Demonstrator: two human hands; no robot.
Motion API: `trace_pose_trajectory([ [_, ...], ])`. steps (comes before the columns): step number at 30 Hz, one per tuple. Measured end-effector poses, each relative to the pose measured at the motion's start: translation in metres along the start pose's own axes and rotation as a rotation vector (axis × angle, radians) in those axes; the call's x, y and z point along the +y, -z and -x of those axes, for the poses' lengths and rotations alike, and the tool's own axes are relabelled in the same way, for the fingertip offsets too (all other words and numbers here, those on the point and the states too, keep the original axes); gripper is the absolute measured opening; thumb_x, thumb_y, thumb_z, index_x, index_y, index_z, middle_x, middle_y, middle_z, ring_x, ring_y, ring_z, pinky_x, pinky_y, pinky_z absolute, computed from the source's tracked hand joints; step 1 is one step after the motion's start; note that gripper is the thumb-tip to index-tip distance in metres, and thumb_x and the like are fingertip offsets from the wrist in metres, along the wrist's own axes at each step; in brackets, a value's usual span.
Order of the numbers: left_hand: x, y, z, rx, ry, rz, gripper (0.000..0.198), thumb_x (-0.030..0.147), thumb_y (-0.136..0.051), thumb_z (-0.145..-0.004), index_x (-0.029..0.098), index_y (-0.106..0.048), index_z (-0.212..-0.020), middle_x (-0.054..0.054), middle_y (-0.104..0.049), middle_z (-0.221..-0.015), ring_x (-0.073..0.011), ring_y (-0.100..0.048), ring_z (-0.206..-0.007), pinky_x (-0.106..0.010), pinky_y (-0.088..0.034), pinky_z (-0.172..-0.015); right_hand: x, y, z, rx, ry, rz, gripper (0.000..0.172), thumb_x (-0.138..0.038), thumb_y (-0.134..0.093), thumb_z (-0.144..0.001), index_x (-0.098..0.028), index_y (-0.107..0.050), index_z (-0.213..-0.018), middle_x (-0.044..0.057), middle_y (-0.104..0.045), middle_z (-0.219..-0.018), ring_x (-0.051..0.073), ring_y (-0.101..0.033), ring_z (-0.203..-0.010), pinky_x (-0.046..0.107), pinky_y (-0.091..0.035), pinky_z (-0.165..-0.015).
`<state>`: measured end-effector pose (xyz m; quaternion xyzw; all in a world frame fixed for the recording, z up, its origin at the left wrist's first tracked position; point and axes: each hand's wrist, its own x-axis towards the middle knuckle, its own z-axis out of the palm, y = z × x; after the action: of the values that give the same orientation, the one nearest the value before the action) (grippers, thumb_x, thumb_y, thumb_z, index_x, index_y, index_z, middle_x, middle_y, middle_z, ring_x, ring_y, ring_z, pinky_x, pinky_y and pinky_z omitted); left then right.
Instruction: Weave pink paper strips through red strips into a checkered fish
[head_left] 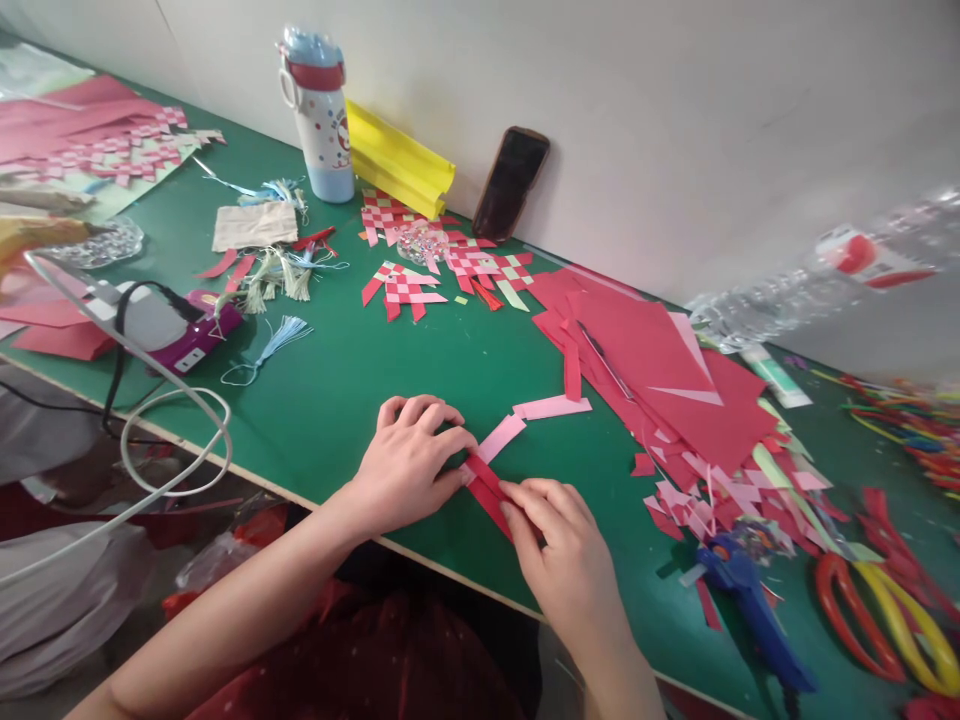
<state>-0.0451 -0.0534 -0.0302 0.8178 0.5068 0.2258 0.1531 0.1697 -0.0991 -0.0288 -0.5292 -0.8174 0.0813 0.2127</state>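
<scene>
My left hand (412, 462) lies on the green table (360, 360) with its fingers curled, the fingertips pressing the upper end of red paper strips (486, 488). My right hand (559, 555) pinches the lower end of the same red strips near the table's front edge. A pink paper strip (501, 437) sticks out from under the red ones toward the upper right. Another pink strip (551, 407) lies loose just beyond it.
A pile of red paper sheets (660, 370) and cut scraps lies at the right, with a blue glue gun (750, 600) and red and yellow scissors (885, 620). Woven red-pink pieces (405, 288), a bottle (321, 115), a phone (510, 182), tassels (277, 270) and a white cable (172, 440) lie around.
</scene>
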Motion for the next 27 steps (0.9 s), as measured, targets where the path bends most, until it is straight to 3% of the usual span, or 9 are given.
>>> trace_pose_trajectory([
  [5,-0.0006,-0.0005,0.0004,-0.003,-0.01,-0.009,0.016,0.035,-0.064,-0.088,0.031,-0.067,-0.103,-0.001,-0.062,-0.122,-0.0268,-0.048,-0.121,-0.049,-0.028,-0.1,0.0004,0.0007,0.0,0.009,-0.014,0.019,0.019,-0.019,-0.05,-0.097,-0.021,-0.067,-0.105,0.006,-0.067,-0.098,0.021,-0.059,-0.089,0.037,-0.047,-0.082],
  [12,-0.0007,-0.0003,-0.0002,0.001,-0.01,-0.016,0.015,0.034,-0.065,-0.088,0.031,-0.067,-0.102,-0.002,-0.062,-0.121,-0.0268,-0.048,-0.121,-0.049,-0.028,-0.1,-0.0036,-0.0032,-0.0062,0.036,-0.009,0.056,0.025,-0.026,-0.051,-0.098,-0.02,-0.067,-0.116,0.008,-0.066,-0.098,0.022,-0.058,-0.088,0.038,-0.047,-0.081],
  [17,-0.001,-0.0012,-0.0001,0.013,-0.013,-0.011,0.018,0.034,-0.066,-0.088,0.034,-0.068,-0.105,-0.002,-0.062,-0.121,-0.0268,-0.048,-0.12,-0.049,-0.029,-0.1,-0.0012,-0.0066,-0.0081,0.065,-0.005,0.057,0.022,-0.022,-0.051,-0.097,-0.021,-0.07,-0.11,0.007,-0.065,-0.095,0.021,-0.056,-0.085,0.036,-0.047,-0.079],
  [27,-0.0011,-0.0015,0.0004,0.009,-0.02,-0.014,0.012,0.035,-0.063,-0.09,0.039,-0.072,-0.097,-0.002,-0.059,-0.121,-0.0269,-0.048,-0.12,-0.052,-0.029,-0.101,0.0047,-0.0025,-0.0022,0.084,-0.064,0.127,0.023,-0.019,-0.052,-0.096,-0.022,-0.069,-0.109,0.007,-0.067,-0.095,0.023,-0.058,-0.085,0.037,-0.047,-0.076],
])
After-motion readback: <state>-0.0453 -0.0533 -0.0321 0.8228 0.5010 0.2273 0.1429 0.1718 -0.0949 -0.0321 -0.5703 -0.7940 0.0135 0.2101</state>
